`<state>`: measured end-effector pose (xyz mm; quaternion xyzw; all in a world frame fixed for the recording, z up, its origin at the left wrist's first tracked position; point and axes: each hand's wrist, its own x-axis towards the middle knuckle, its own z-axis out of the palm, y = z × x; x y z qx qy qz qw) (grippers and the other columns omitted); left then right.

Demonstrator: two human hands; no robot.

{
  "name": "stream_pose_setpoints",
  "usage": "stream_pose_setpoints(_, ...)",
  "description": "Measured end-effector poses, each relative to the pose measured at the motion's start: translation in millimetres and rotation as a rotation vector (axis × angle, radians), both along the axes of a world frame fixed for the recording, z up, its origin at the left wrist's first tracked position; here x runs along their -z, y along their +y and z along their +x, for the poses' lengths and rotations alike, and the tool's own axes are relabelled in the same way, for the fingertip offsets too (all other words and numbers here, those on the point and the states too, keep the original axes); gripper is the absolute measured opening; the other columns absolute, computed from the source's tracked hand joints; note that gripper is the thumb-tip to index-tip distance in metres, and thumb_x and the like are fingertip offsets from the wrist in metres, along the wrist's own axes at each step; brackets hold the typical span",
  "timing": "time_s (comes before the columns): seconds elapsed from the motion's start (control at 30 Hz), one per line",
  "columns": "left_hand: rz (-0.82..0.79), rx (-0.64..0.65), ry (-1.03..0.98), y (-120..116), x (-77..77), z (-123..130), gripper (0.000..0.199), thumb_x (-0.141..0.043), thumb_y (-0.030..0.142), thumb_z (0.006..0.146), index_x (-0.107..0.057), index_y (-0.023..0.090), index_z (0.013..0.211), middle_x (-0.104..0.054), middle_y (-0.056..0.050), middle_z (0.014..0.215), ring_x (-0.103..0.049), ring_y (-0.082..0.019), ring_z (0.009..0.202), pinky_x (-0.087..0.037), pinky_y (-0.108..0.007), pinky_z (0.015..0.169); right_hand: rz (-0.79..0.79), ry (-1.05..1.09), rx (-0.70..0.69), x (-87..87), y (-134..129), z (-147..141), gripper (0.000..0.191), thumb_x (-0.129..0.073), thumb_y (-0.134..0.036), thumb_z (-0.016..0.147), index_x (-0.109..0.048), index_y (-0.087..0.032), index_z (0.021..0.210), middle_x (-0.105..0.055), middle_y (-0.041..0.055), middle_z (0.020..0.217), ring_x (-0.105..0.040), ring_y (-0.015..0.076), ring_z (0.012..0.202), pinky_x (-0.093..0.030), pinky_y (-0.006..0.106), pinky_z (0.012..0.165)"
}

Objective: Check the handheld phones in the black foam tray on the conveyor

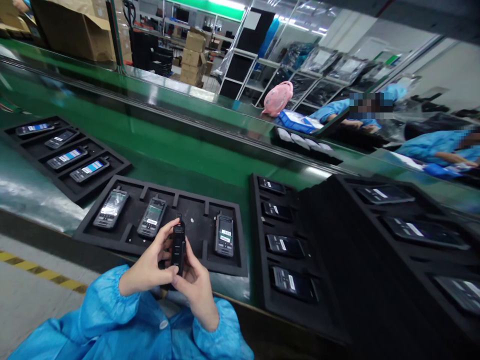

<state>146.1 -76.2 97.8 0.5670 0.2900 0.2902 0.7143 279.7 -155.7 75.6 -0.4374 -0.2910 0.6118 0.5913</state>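
Note:
Both my hands grip one black handheld radio phone [178, 247], turned so its narrow side with buttons faces me. My left hand [152, 265] holds it from the left, a finger near the top and the thumb low on the side. My right hand [197, 285] closes round the lower right, its thumb near the bottom. Beneath is a black foam tray [195, 205] with one bare slot. In that tray lie a phone [111, 207] and another phone [152, 216] on the left, and a labelled phone [224, 234] on the right.
A second foam tray [71, 192] with several phones lies at the left. Stacked foam trays [315, 240] with more phones rise at the right. Beyond the green bench [157, 145] are a pink fan [278, 98], cardboard boxes [194, 55] and co-workers in blue sleeves [423, 145].

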Motion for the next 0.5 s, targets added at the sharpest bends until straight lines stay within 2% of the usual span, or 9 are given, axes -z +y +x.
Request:
stream_pose_setpoints(0.2,0.057,0.032,0.0,1.1,3.1,-3.1,0.088,-0.073,0.032,0.079,-0.024,0.031,0.153,-0.038,-0.013,0.148,-0.054,-0.027,0.118,-0.051,-0.039,0.098,0.024,0.036,0.046,-1.7,-0.7,-2.0,0.079,-0.088,-0.034,0.068,-0.054,-0.034,0.14,-0.066,-0.0007,0.135,-0.061,0.0297,0.124,-0.053,0.042,0.103)
stream_pose_setpoints(0.37,0.035,0.072,-0.032,3.2,3.7,-4.1,0.088,-0.074,0.036,0.08,-0.025,0.032,0.152,-0.041,-0.013,0.145,-0.058,-0.025,0.109,-0.053,-0.039,0.094,-0.008,-0.023,0.043,-1.1,-1.1,-0.3,0.083,-0.087,-0.04,0.066,-0.052,-0.032,0.142,-0.068,-0.0021,0.131,-0.063,0.0318,0.121,-0.055,0.042,0.099)
stream_pose_setpoints(0.5,0.002,0.068,-0.048,2.5,5.1,-3.2,0.088,-0.076,0.037,0.079,-0.026,0.035,0.152,-0.043,-0.012,0.143,-0.06,-0.023,0.105,-0.054,-0.038,0.092,-0.015,0.002,0.06,1.7,-0.9,0.0,0.082,-0.088,-0.037,0.063,-0.056,-0.032,0.138,-0.07,-0.0016,0.128,-0.065,0.0309,0.118,-0.055,0.041,0.099)
